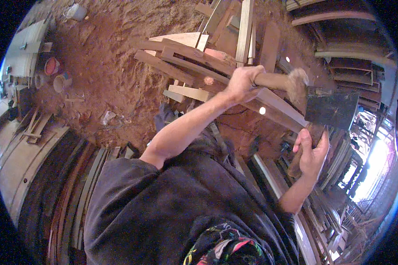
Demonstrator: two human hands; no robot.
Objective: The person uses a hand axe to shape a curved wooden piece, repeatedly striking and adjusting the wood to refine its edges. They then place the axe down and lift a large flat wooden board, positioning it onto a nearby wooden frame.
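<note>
My left hand is closed round the handle of a wooden mallet, whose pale, motion-blurred head is at the right end. Beside that head is the broad dark blade of a hatchet; I cannot tell if the two touch. Lower down, my right hand grips the hatchet's brown wooden handle, which slants down and left under the blade. Below my left hand, a long wooden beam runs toward the blade and is partly hidden by my hands.
A pile of cut boards lies ahead on reddish, sawdust-covered ground. Buckets stand at the left. Stacked planks lie at the near left, more timber at the right. A white bucket is far left.
</note>
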